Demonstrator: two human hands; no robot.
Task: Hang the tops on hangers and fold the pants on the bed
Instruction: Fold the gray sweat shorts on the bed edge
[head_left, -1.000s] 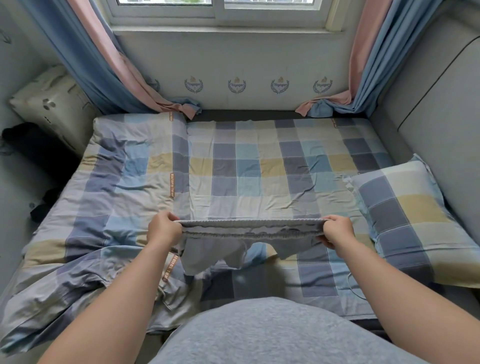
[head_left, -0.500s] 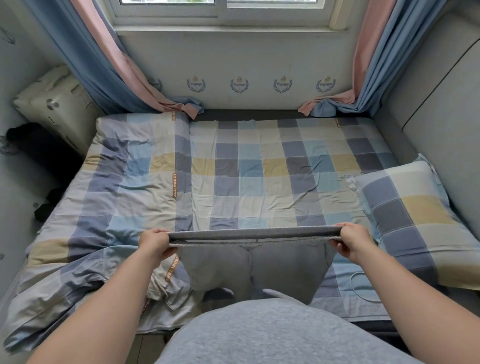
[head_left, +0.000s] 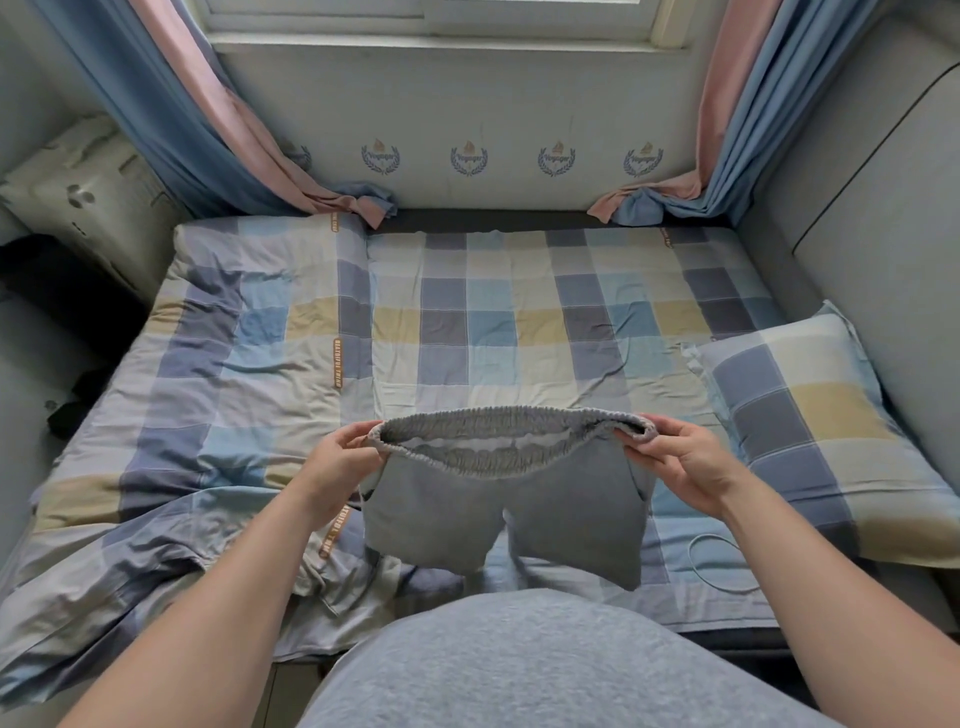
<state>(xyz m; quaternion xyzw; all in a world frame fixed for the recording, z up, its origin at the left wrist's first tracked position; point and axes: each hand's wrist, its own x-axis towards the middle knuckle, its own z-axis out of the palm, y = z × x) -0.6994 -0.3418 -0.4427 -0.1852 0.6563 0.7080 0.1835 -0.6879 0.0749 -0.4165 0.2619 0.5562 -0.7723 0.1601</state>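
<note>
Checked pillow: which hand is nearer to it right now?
Right. The right hand grips the gray shorts on the side next to the pillow; the left hand grips the opposite side, farther away.

Cannot read lettering in wall emblems (head_left: 468, 158); cannot identify dark heap (head_left: 62, 286) left of bed (head_left: 519, 322); cannot see bed's near edge behind torso (head_left: 519, 670).

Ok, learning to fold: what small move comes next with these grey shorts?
Probably lay the grey elastic-waisted shorts flat on the checked bedsheet: the left hand and right hand pinch the gaping waistband by its ends, and the legs hang unfolded.
</note>
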